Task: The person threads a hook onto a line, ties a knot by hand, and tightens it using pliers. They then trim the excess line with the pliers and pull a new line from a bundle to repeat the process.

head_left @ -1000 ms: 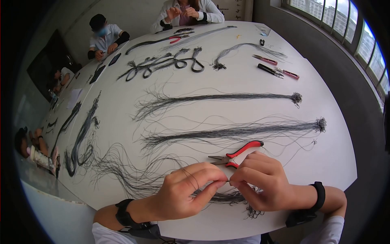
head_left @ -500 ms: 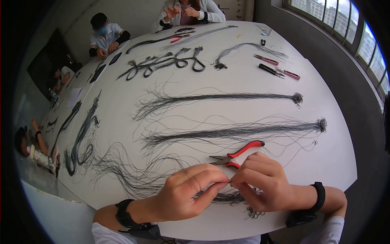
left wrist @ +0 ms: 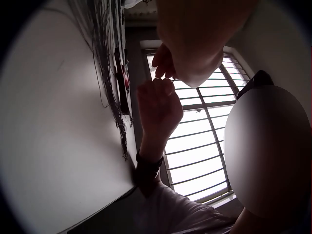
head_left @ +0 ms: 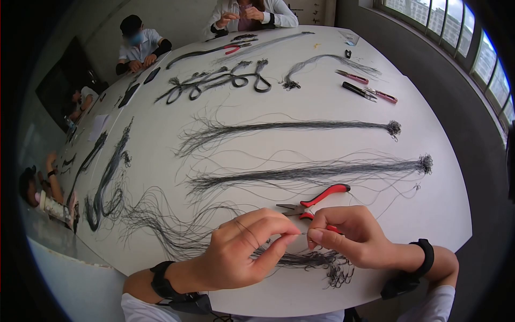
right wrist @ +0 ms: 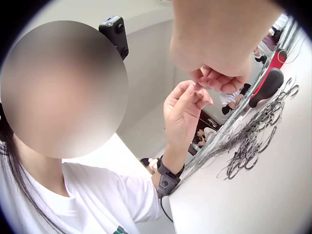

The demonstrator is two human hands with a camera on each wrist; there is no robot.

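Note:
My left hand and right hand meet fingertip to fingertip just above the near table edge. Each pinches the same thin black strand between thumb and forefinger, with a small gap between the hands. Under them lies a tangled bundle of black strands with curled ends. Red-handled pliers lie on the white table just beyond my knuckles, untouched. In the left wrist view my right hand shows with curled fingers. In the right wrist view my left hand shows beside the curled strand ends.
Two long strand bundles lie across the table's middle. More bundles lie at the left and looped ones farther back. Cutters and pliers sit at the far right. Other people sit at the far edge and along the left side.
My hands have drawn slightly apart and my right hand has dropped a little, so the curled ends of the bundle below show more. The pliers have not moved.

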